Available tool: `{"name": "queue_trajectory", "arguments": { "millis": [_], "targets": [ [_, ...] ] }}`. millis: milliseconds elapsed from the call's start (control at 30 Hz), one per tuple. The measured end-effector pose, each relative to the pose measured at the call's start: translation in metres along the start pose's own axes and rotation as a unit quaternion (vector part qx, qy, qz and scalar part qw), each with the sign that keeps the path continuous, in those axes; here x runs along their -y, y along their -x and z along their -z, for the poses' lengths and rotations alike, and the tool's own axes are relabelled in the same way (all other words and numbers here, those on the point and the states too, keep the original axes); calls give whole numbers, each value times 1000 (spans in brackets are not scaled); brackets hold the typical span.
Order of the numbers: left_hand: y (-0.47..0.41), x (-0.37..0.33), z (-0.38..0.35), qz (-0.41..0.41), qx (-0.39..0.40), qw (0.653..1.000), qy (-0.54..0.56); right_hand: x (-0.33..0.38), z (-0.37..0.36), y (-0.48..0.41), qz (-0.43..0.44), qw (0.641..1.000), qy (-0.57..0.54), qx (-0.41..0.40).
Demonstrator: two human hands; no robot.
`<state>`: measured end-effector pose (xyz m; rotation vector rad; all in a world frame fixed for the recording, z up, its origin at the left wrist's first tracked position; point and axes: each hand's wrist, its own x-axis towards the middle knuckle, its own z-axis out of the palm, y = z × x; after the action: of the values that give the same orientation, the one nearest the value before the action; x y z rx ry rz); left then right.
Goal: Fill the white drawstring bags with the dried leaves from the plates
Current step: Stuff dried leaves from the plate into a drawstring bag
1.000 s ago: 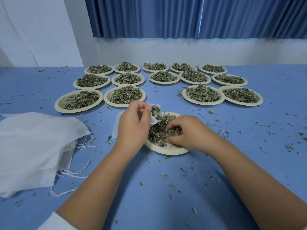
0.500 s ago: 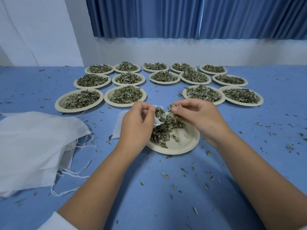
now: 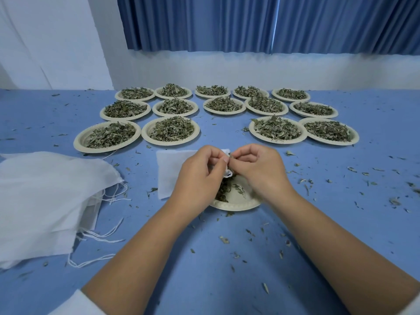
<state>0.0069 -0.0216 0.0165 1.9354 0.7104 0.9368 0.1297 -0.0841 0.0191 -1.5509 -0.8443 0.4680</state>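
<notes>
Left hand [image 3: 200, 178] fingers are pinching the white drawstring bag [image 3: 175, 171] at its mouth. Right hand [image 3: 261, 171] fingers are clamping dried leaves [image 3: 231, 163] there, above the plate [image 3: 236, 204].

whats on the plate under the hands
A small heap of leaves lies on the plate, with bare plate beside it. The left hand and right hand, busy at the bag, cover its far half, so what lies there cannot be seen.

Bright, even, cool-tinted light falls from above. The forearms [image 3: 147, 246] cast faint, soft-edged shadows on the blue table [image 3: 341, 223]. The picture is slightly soft overall, the far plates [image 3: 223, 104] more so. The wide lens stretches the lower corners.
</notes>
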Motion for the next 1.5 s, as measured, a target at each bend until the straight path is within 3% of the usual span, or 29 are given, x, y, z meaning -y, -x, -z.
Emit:
{"name": "queue_trajectory", "arguments": {
  "millis": [233, 333, 500, 600, 800, 1000, 1200, 1267, 1333, 1400, 1500],
  "targets": [
    [-4, 3, 3, 42, -47, 997, 38, 2, 0, 1, -6, 995, 20, 97],
    [-4, 0, 4, 41, -47, 997, 47, 3, 3, 1, 18, 995, 30, 90],
    [-3, -5, 4, 38, -36, 996, 67, 5, 1, 0, -45, 992, -97, 69],
    [-4, -4, 6, 36, -30, 995, 88, 0, 1, -7, -43, 996, -55, 51],
    [-7, -6, 14, 39, -15, 994, 104, 2, -3, -13, -118, 954, -176, 212],
    [-5, -8, 16, 17, -17, 998, 52, 3, -13, -13, -92, 981, -119, 123],
    [-2, -9, 11, -49, 17, 997, -56, 4, -24, -12, -30, 994, 93, 43],
    [-2, -8, 10, -46, 1, 997, -57, 4, -27, -13, -17, 993, 113, 36],
    [-3, -5, 11, -32, -34, 998, -49, 4, -27, -12, -19, 995, 79, 54],
    [-5, -2, 13, -13, -66, 997, -32, 5, -24, -11, -52, 992, -27, 107],
    [-8, 0, 15, 3, -79, 997, -19, 8, -17, -11, -128, 966, -144, 171]
  ]
}}
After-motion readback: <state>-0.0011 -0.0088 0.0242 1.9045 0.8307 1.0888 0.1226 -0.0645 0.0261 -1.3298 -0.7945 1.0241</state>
